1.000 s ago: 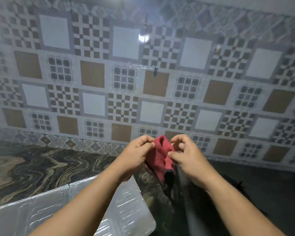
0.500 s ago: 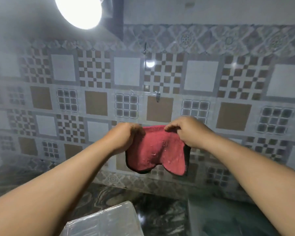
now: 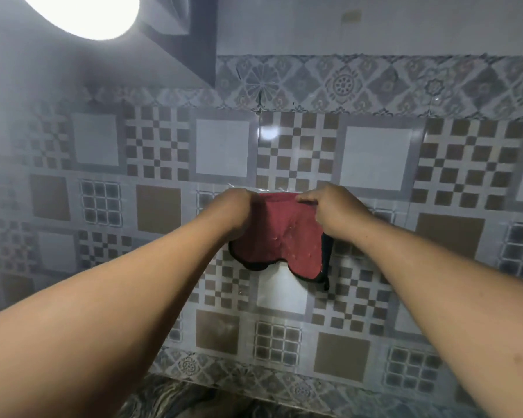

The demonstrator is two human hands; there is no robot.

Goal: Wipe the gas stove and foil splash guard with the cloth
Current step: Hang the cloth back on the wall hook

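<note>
I hold the red cloth (image 3: 280,233) up in front of the tiled wall (image 3: 375,158). My left hand (image 3: 234,211) and right hand (image 3: 334,211) each pinch a top corner with curled fingers. It hangs flat, with a dark edge.

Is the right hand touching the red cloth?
Touching. The head view shows the right hand pinching the top edge of the red cloth.

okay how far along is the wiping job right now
Done: nothing checkable, since neither stove nor foil guard is in view. In hand: the left hand and right hand pinch the top edge of the red cloth, held spread in front of the tiled wall, possibly to hang it. Left: cannot be judged from this view.
</note>
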